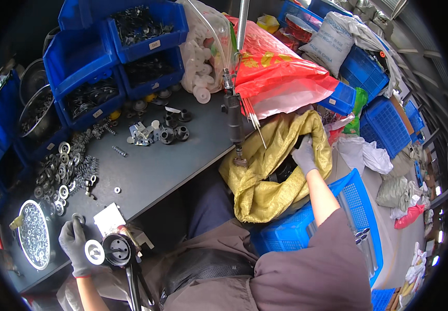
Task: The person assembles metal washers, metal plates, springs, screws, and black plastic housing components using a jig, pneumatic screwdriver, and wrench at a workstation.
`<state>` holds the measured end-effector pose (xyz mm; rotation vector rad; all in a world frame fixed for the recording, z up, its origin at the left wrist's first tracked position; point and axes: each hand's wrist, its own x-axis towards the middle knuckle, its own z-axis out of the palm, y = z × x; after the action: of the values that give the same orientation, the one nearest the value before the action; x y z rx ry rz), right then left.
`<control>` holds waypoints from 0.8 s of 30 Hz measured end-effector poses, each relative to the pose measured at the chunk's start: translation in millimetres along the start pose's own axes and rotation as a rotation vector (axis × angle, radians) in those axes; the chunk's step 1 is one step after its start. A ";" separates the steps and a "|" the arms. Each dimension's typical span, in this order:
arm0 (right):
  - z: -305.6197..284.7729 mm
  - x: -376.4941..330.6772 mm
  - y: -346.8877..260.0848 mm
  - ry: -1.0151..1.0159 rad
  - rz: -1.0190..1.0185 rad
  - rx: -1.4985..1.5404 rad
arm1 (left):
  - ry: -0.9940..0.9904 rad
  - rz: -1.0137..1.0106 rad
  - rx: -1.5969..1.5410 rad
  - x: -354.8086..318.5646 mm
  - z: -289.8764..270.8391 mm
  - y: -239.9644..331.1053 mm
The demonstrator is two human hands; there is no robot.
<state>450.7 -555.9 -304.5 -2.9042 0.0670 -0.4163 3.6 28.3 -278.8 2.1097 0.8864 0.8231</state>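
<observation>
My left hand (pixel 73 249), in a grey glove, is at the table's near left edge, its fingertips closed on a small metal ring (pixel 78 218). Just right of it is a black round housing (pixel 118 250) with a long black stem, and a white-rimmed disc (pixel 94 252) lies against its left side. My gloved right hand (pixel 305 154) reaches into the mouth of a yellow woven sack (pixel 257 199). Black parts (pixel 283 171) show inside the sack. The fingers of that hand are partly hidden by the sack, so its grip does not show.
Metal discs (pixel 60 168) and springs (pixel 86 168) are strewn over the dark table (pixel 156 160), beside a tub of small rings (pixel 34 236). Blue bins (pixel 148 44) stand behind. A power screwdriver (pixel 232 116) hangs before the sack. A blue crate (pixel 286 230) stands below it.
</observation>
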 end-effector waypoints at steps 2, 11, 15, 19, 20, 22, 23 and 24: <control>-3.9 -6.4 -24.4 -0.115 -0.013 -0.177 | 0.025 -0.004 0.019 -2.1 -0.6 -4.1; 24.3 -62.7 -11.8 -0.160 -0.328 0.163 | 0.043 0.031 0.045 -2.3 1.5 3.9; -32.9 -90.3 -44.1 -0.435 -0.322 0.249 | 0.058 0.045 0.065 -7.0 1.0 -1.0; -52.2 -101.1 -15.8 -0.178 -0.451 -0.168 | 0.036 0.030 0.064 -7.9 -1.7 5.3; -50.2 -97.0 -3.9 -0.122 -0.381 -0.104 | 0.034 -0.008 -0.015 -8.7 -4.1 2.5; -57.7 -92.5 9.2 -0.008 -0.258 -0.079 | 0.050 -0.049 -0.144 -8.5 -2.4 -1.3; -60.0 -86.3 17.6 0.029 -0.211 -0.046 | 0.045 -0.050 -0.147 -8.7 -1.6 -1.4; -64.1 -80.4 24.0 0.040 -0.188 0.032 | 0.045 -0.050 -0.161 -8.3 -0.9 -0.4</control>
<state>355.2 -586.1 -271.3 -2.8807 -0.2060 -0.5016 -1.9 22.3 -280.9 1.9291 0.8638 0.8886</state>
